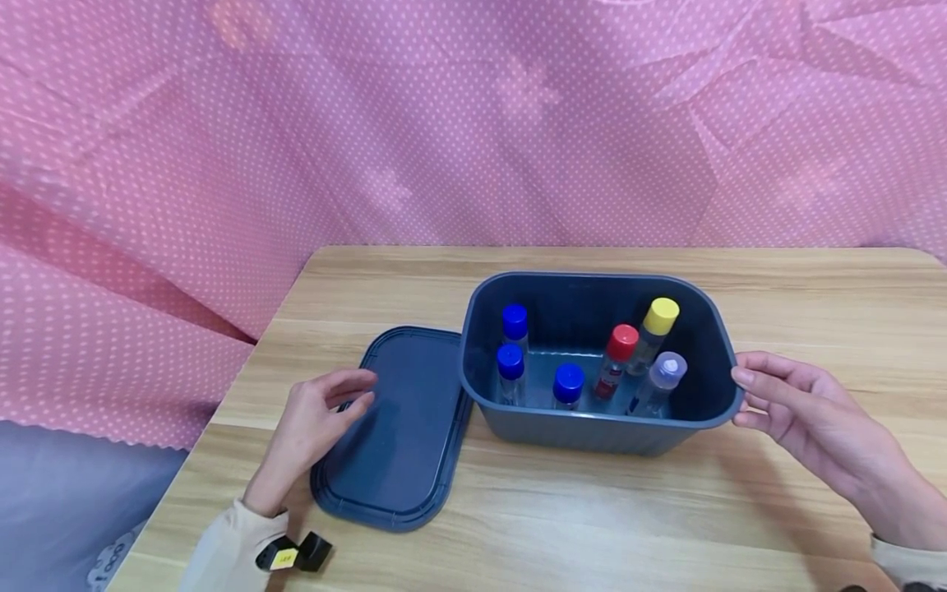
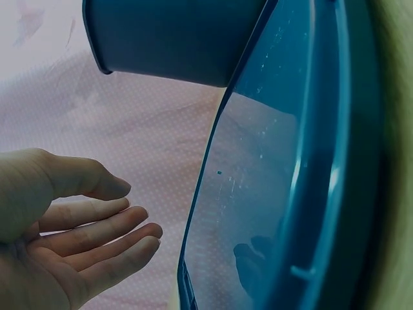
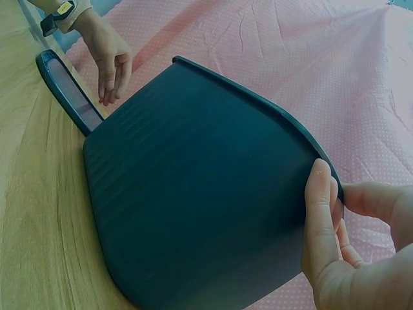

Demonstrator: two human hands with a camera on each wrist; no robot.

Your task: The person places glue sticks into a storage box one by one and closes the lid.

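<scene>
A dark blue-grey plastic storage box (image 1: pixel 584 429) stands upright on the table, open at the top. Inside it are small clear bottles: three with blue caps (image 1: pixel 569 380), one with a red cap (image 1: pixel 623 343), one with a yellow cap (image 1: pixel 661 316) and one with a translucent cap (image 1: pixel 668 370). My right hand (image 1: pixel 821 427) pinches the box's rim at its right end; the right wrist view has fingers (image 3: pixel 318 200) against the outer wall. Left of the box lies its matching lid (image 1: pixel 395 440). Over the lid's left edge hovers my left hand (image 1: pixel 314 419), fingers loosely bent, holding nothing.
The wooden table (image 1: pixel 592 526) carries the box and lid, which sit side by side, the box rim overlapping the lid's edge in the head view. Behind and to the left hangs a pink dotted cloth (image 1: pixel 459 148). A small black device (image 1: pixel 296 555) is strapped to the left wrist.
</scene>
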